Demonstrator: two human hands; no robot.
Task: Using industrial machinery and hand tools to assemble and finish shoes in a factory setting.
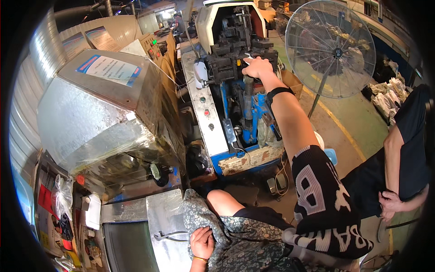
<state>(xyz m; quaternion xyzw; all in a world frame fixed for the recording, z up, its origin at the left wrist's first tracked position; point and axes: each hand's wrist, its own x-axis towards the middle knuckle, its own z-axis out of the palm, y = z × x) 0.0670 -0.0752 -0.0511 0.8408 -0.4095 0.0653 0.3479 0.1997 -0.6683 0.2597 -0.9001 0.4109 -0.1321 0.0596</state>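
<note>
My right hand [259, 68] reaches forward to the dark metal clamp mechanism [222, 59] of a machine with a blue frame. Its fingers are bent together around a small pale piece [248, 56] at the fingertips, too small to name. A black band circles that wrist. Down on my lap, my left hand [202, 242] rests with curled fingers on a floral cloth [240, 235], with nothing visible in it. Beside it a pair of pliers [170, 235] lies on a bare metal plate [165, 211], its handles pointing toward the hand.
On the left stands a large metal housing [99, 118] with a label sheet. A white panel with buttons [206, 113] runs along the machine. To the right are a big standing fan [331, 50] and another person's clasped hands [390, 204]. A cluttered shelf [68, 217] sits lower left.
</note>
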